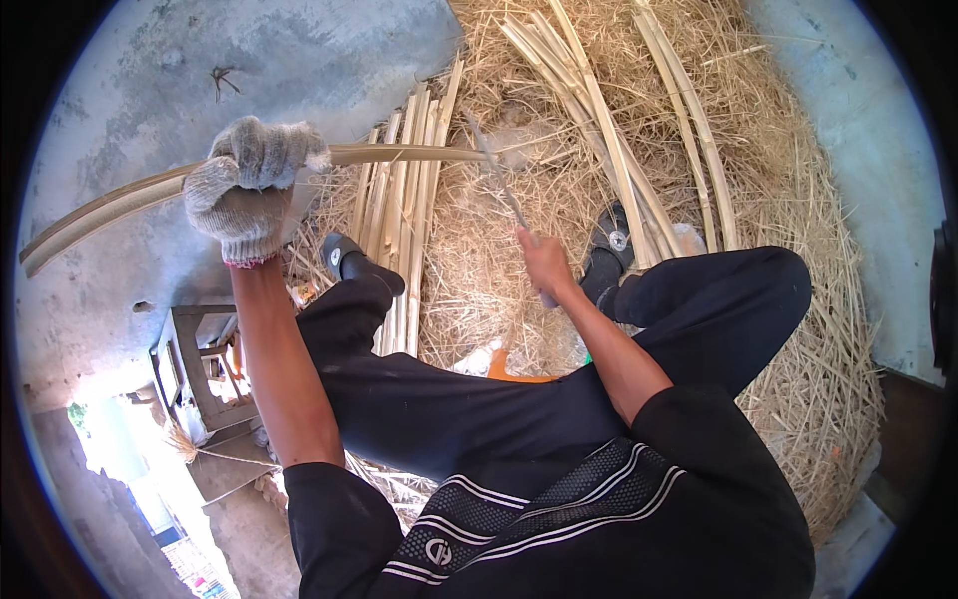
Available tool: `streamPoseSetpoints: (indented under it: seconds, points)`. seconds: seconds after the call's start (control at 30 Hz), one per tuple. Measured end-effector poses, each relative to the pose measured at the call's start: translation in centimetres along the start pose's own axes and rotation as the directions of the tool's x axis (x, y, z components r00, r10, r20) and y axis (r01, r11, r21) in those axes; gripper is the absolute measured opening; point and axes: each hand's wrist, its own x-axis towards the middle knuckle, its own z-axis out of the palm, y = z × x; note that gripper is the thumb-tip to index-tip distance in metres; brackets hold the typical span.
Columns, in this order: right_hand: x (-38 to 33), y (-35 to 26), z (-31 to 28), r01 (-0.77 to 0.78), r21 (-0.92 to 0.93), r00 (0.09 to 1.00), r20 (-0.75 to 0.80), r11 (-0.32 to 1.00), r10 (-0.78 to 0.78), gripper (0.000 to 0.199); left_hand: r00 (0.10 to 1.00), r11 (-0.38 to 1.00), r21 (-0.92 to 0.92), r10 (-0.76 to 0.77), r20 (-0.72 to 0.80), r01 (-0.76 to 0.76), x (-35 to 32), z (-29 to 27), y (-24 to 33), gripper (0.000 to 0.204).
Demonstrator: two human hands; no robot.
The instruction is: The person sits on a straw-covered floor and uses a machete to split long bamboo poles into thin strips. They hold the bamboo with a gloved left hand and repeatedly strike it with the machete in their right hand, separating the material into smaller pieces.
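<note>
A white knitted glove covers my left hand point(249, 185), which is closed around a long, pale bamboo strip point(399, 153). One end of the strip bends off to the far left, and the other points right. In my bare right hand point(544, 262) is the handle of a knife point(502, 182) with a long, thin blade. The upper part of its blade meets the strip's right end; whether it has cut into the wood I cannot tell. Below the held strip, several split bamboo strips point(404, 200) lie side by side near my left foot.
Thin, curly bamboo shavings point(499, 225) cover the floor around my feet. More long strips point(614, 140) lean across them by my right shoe point(611, 245). An orange object point(514, 371) shows partly behind my leg. A grey framed stand point(200, 364) stands at left by the wall point(110, 240).
</note>
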Motion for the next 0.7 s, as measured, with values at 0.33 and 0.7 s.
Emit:
streamPoseSetpoints:
  seconds: [0.33, 0.7]
  points:
    - [-2.0, -2.0, -1.3, -0.044, -0.053, 0.996, 0.071, 0.998, 0.048, 0.064, 0.824, 0.954, 0.285, 0.237, -0.514, -0.096, 1.4, 1.8, -1.3, 0.036]
    - [-2.6, -1.8, -0.3, 0.131, -0.239, 0.991, 0.016, 0.962, -0.131, 0.068, 0.334, 0.829, 0.559, 0.528, -0.781, -0.006, 0.8, 0.7, -2.6, 0.029]
